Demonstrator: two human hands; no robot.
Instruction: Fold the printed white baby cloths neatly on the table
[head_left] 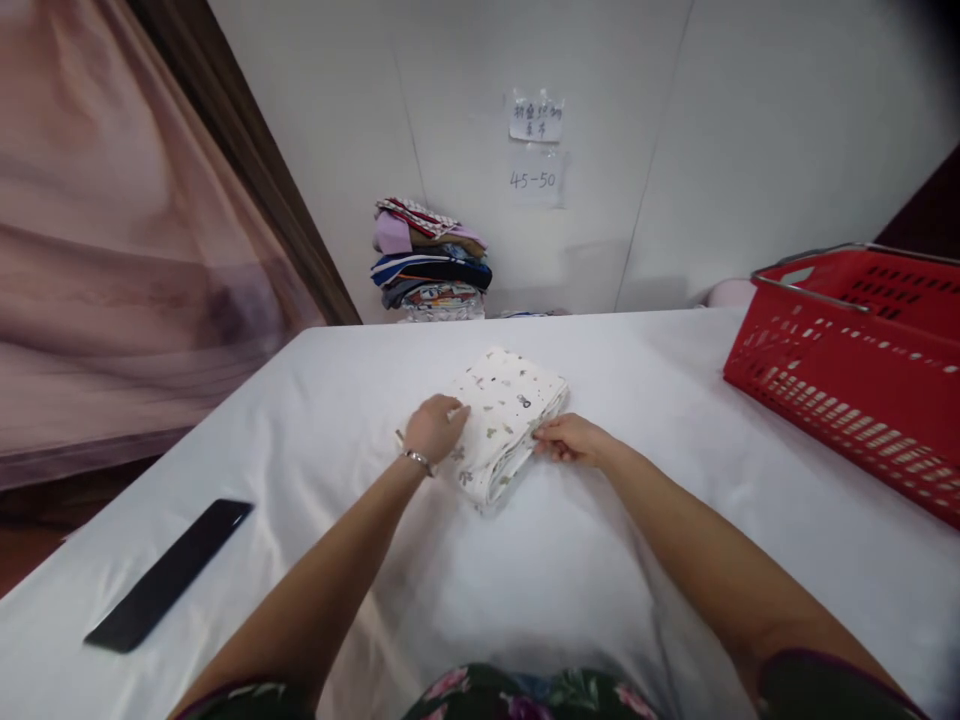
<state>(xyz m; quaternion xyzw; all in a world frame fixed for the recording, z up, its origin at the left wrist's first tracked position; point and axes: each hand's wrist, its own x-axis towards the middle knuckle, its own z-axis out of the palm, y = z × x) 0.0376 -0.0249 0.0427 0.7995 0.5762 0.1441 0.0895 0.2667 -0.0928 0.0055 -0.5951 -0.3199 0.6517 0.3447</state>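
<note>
- Here's the folded printed cloth (pixel 514 405), right at the middle of the frame, set slantwise: white ground, small scattered motifs in grey, green and dark tones, one near-black figure towards its right corner.
- It's a neat, flat packet, with several layers stacked along the lower-right edge and a rounded fold at the bottom corner.
- In from lower left comes the left hand (pixel 435 428), back upward, fingers bent and laid at the cloth's left edge; whether they grip, I can't tell.
- A silvery bracelet (pixel 418 462) circles that wrist.
- From lower right, the right hand (pixel 570 440) has thumb and fingers pinched on the layered edge, its forearm stretched long.
- Underneath, a white tablecloth (pixel 555 600), softly wrinkled.
- Farther out: a red perforated basket (pixel 847 370) at right, a fabric stack (pixel 431 270) above centre-left.
</note>
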